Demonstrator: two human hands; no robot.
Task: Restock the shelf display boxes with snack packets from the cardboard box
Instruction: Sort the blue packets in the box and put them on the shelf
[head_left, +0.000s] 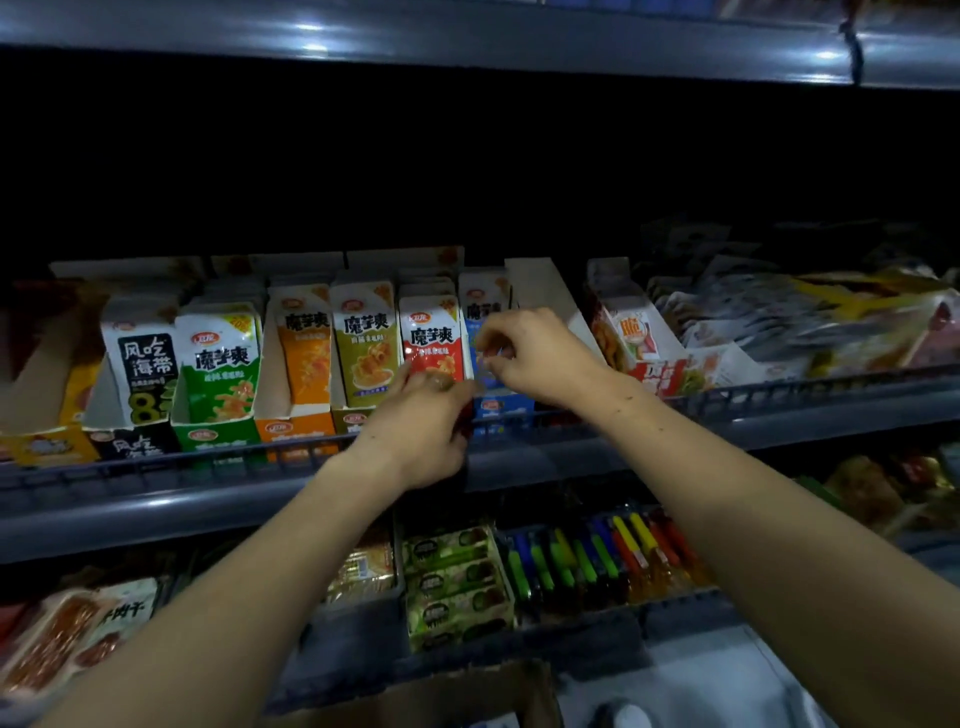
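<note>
Right hand (540, 358): fingers (491, 332) curled, pinching the top of a blue-and-white snack packet (480, 322) in the blue cardboard display box (506, 405). Packet stands upright, long axis vertical, printed face toward the camera.

Left hand (421, 421): fingers bent at the lower edge of the red-and-white snack packet (431, 338), touching it; whether they grip it, cannot tell. That packet is also upright, face forward.

Both packets sit mid-row on the grey metal shelf (208, 499), beside olive, orange and green packets to the left. Brown cardboard box (441, 696) lies low at the frame's bottom edge, well apart from the hands.
</note>
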